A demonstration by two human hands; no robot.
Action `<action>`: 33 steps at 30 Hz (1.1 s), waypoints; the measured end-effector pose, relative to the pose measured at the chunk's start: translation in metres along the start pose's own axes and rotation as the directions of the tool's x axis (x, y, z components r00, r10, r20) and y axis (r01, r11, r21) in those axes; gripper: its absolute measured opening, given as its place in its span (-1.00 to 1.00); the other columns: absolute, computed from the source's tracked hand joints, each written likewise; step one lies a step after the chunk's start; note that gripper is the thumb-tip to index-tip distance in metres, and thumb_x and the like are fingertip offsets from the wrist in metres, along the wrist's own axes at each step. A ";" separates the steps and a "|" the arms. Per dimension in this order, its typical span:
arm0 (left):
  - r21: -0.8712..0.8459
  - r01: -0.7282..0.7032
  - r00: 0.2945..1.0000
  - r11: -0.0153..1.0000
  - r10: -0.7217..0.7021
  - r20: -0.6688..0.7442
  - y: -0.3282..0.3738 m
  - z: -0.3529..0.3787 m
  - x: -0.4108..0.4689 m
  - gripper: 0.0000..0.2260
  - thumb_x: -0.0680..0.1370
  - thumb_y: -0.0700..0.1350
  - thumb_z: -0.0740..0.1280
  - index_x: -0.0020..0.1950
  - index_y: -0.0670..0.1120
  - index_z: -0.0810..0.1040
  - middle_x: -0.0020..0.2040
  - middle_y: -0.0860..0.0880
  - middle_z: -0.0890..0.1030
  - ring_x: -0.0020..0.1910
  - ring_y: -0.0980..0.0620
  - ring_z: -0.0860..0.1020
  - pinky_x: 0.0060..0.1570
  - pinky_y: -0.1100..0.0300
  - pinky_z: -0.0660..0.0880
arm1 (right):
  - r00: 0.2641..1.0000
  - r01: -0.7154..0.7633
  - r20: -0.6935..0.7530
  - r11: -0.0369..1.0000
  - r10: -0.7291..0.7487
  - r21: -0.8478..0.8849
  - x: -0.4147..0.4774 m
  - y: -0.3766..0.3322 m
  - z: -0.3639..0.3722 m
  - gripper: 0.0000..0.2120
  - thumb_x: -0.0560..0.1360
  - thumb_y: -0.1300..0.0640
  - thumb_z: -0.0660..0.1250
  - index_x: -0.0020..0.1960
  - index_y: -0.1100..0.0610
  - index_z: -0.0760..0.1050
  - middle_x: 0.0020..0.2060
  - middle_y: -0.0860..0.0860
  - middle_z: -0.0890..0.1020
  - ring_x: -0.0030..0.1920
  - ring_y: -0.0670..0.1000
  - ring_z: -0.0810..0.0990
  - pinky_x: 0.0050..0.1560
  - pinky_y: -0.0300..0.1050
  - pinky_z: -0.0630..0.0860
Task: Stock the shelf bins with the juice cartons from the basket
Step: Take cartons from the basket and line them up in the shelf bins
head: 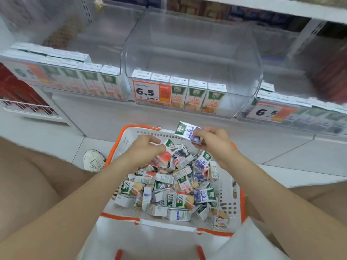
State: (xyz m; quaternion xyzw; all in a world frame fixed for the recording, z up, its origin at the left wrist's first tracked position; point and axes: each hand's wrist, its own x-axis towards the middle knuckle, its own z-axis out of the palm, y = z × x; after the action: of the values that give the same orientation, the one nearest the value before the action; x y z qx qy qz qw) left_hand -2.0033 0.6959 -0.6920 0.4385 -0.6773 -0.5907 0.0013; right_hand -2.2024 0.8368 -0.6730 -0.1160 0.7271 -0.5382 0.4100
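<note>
**Sorting juice cartons over the basket (129, 139).** The right hand (214, 145) pinches a purple carton (185, 131) by its lower end, above the far rim. The left hand (146, 147) curls round a red carton (165, 156) atop the loose heap of cartons (178, 186). Each pack looks small, light and stiff-walled yet crushable — probably best gripped across two flat faces, not the corners. The right bin (304, 126) shows similar bluish packs; the middle bin (193, 44) holds a front row only — orange ones.

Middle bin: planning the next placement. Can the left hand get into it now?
Probably yes: the middle bin looks open above its single front row of cartons, and nothing stands between it and the left hand.
</note>
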 end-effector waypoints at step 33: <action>0.401 -0.625 0.689 0.670 0.715 -0.121 0.200 0.050 -0.043 -0.56 0.42 -0.01 0.59 0.17 0.16 0.44 0.07 0.19 0.55 0.02 0.23 0.54 -0.08 0.31 0.44 | 0.463 0.571 0.097 0.213 -0.881 -0.793 -0.043 -0.176 -0.149 -0.59 0.54 0.22 0.48 0.34 0.08 0.50 0.15 0.04 0.55 0.13 -0.02 0.49 0.17 -0.37 0.30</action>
State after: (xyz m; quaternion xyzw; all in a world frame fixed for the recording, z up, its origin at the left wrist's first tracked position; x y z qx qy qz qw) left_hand -2.1215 0.7453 -0.5242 0.2254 -0.8727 -0.3613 0.2387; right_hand -2.3308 0.8959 -0.4858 -0.4988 0.7885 -0.3330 -0.1363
